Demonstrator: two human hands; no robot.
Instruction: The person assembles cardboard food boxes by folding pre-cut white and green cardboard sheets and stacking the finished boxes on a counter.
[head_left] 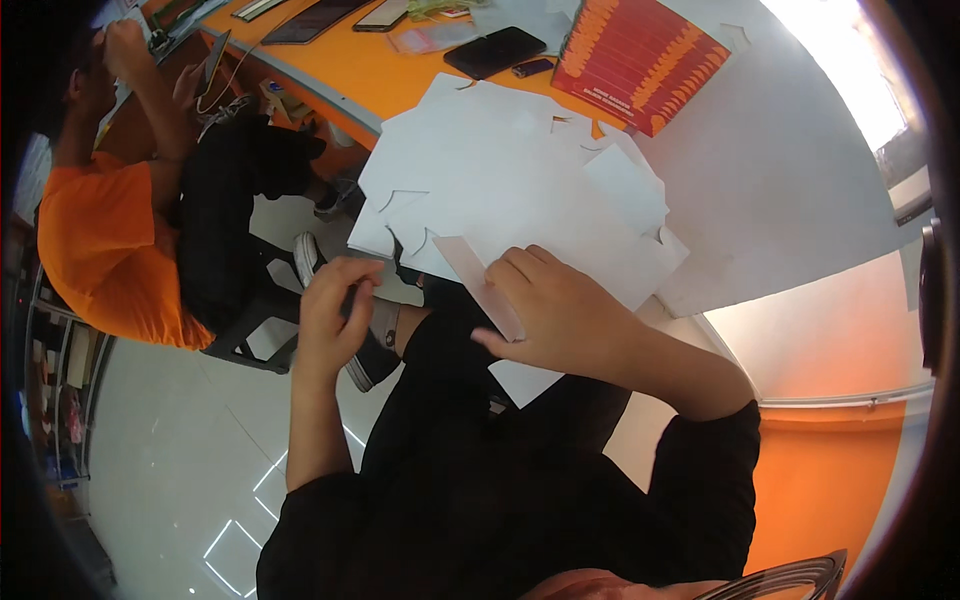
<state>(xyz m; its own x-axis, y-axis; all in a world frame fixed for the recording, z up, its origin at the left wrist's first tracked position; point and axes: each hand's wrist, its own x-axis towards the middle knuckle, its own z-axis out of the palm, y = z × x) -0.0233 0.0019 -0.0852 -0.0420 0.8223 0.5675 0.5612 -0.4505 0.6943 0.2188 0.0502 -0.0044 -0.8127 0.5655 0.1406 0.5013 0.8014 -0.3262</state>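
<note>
At the centre of the frame, the right hand (pixel 545 310) bends its fingers around a narrow, flat, pale strip (pixel 474 283), grasping it over the near edge of white sheets with notched edges (pixel 480 170). At centre left, the left hand (pixel 335 310) is released, fingers loosely curled, beside the sheets. A red rectangular printed booklet (pixel 635 60) lies at upper right.

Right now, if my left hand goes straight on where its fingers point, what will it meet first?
The left hand would probably meet the white sheets, at their near left edge, just to its right in the picture. Depth is unclear, so it might pass below that edge instead.
</note>
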